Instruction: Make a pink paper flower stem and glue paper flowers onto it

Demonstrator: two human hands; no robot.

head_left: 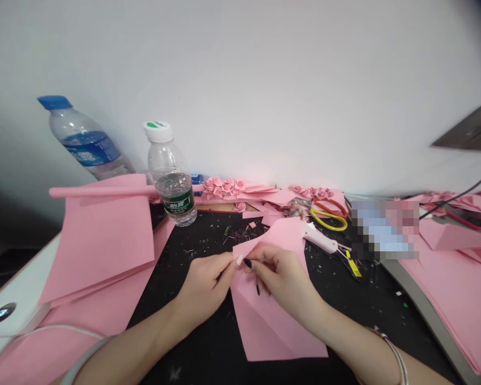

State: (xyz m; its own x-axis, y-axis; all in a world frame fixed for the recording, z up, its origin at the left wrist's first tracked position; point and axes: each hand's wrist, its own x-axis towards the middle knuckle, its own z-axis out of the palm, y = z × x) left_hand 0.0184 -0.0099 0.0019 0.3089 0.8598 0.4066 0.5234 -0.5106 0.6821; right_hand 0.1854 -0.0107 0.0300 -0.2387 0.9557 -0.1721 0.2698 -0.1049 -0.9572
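A creased sheet of pink paper (280, 339) lies over the black tabletop (164, 342), its upper end raised behind my fingers. My left hand (208, 280) is closed at the sheet's left edge, with thumb and index finger pinching the paper. From the other side my right hand (278, 270) meets it, thumb and index pressed together on the same edge. Both sets of fingertips touch or nearly touch, and they hide the exact spot that is pinched. Just beyond the sheet rests a white-handled tool (320, 239), partly covered by the paper.
A water bottle (172, 187) and a blue-capped bottle (90, 141) stand at left, near stacked pink sheets (108, 240) and a pink roll (100, 191). Folded paper roses (224, 187) line the wall. Yellow-and-red-handled scissors (328, 218), paper scraps and more pink sheets (457, 299) lie right.
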